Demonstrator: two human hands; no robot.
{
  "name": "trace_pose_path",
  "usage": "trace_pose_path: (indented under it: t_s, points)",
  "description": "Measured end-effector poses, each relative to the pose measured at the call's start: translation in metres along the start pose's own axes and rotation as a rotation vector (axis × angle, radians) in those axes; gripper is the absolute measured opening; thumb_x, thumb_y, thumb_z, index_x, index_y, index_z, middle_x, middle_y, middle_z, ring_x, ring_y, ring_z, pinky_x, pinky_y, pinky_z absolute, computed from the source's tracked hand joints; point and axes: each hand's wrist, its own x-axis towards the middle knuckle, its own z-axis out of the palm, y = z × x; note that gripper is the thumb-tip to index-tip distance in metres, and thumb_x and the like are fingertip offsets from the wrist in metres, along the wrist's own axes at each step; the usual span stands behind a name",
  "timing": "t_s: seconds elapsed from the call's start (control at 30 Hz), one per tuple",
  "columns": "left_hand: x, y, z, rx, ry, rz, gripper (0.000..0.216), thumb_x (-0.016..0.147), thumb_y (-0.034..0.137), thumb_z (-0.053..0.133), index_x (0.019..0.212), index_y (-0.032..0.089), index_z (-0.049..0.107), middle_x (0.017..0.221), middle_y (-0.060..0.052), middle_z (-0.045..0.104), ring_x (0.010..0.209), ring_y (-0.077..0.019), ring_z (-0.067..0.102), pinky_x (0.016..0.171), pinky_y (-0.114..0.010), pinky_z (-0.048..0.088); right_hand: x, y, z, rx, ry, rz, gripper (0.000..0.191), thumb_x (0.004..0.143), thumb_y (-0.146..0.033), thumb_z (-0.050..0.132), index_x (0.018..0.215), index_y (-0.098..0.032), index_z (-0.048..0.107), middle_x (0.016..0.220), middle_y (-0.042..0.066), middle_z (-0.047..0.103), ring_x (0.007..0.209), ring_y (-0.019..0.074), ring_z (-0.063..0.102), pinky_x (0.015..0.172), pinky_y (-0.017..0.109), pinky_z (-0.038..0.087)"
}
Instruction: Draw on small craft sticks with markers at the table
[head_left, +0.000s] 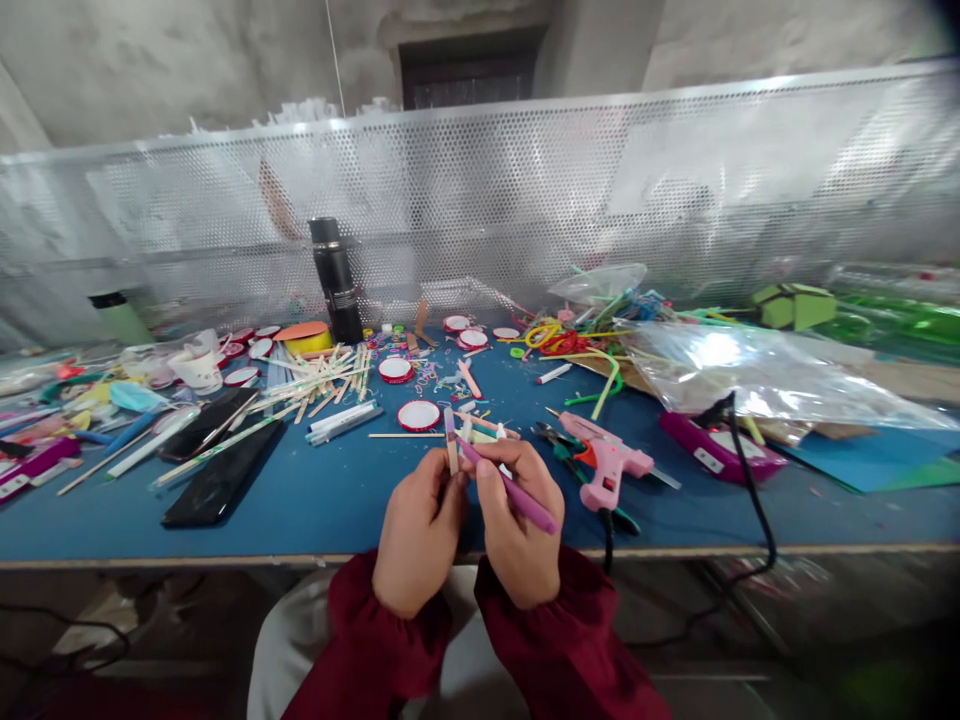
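My left hand (421, 530), fingers closed, pinches a short wooden craft stick (452, 457) upright; its upper end is coloured purple. In my right hand (521, 510) is a purple marker (529, 503), gripped like a pen. Its tip points at the stick, though whether it touches cannot be made out. A small white piece shows by my right fingertips, too unclear to name. Just right of this hand lie a pink glue gun (611, 465) and pliers (566, 450). Beyond my hands sits a round white disc with a red rim (418, 415).
A black phone (221, 475), markers (341, 424) and a pile of craft sticks (330, 378) lie to the left. Behind them stands a black bottle (335, 280). A purple box with a cable (720, 445) and clear plastic bags (780, 370) are on the right. A perforated metal screen (480, 200) closes the back.
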Motion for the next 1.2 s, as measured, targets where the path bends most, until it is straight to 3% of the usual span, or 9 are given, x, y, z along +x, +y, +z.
trace_pose_path:
  t_s: [0.3,0.47,0.83,1.2]
  points:
    - [-0.0013,-0.0053,-0.0009,0.006,-0.009,-0.005,0.024,0.102,0.041,0.049,0.091,0.022,0.057,0.083,-0.001,0.062,0.088,-0.0197,0.058,0.08,-0.029,0.043,0.0004,-0.0057,-0.0001,-0.03,0.007,-0.019,0.012,0.096,-0.021,0.056,0.097,-0.024,0.068,0.089,0.001,0.068,0.084,0.0174,0.066,0.08,0.033,0.052]
    - [-0.0018,-0.0045,-0.0016,-0.002,-0.016,-0.003,0.024,0.103,0.042,0.049,0.092,0.022,0.057,0.083,-0.001,0.061,0.085,-0.019,0.057,0.079,-0.029,0.043,0.0007,-0.0076,0.0005,-0.052,0.058,0.001,0.005,0.094,-0.022,0.058,0.092,-0.023,0.063,0.084,0.0,0.064,0.077,0.0157,0.063,0.073,0.03,0.051]
    - [-0.0014,0.0007,0.0003,-0.035,0.002,-0.054,0.03,0.103,0.047,0.048,0.09,0.022,0.057,0.075,0.002,0.057,0.068,-0.0155,0.049,0.066,-0.027,0.038,-0.0016,0.0002,-0.0017,-0.005,0.049,0.004,0.007,0.096,-0.024,0.058,0.096,-0.023,0.066,0.088,0.002,0.068,0.084,0.019,0.066,0.082,0.035,0.05]
    - [-0.0011,0.0035,0.0001,-0.004,0.007,-0.032,0.027,0.102,0.044,0.048,0.088,0.023,0.056,0.074,0.0,0.059,0.07,-0.0176,0.051,0.068,-0.029,0.04,-0.0027,0.0003,-0.0022,0.002,0.033,-0.003,0.009,0.098,-0.025,0.057,0.095,-0.024,0.066,0.087,0.002,0.067,0.083,0.0194,0.064,0.08,0.035,0.05]
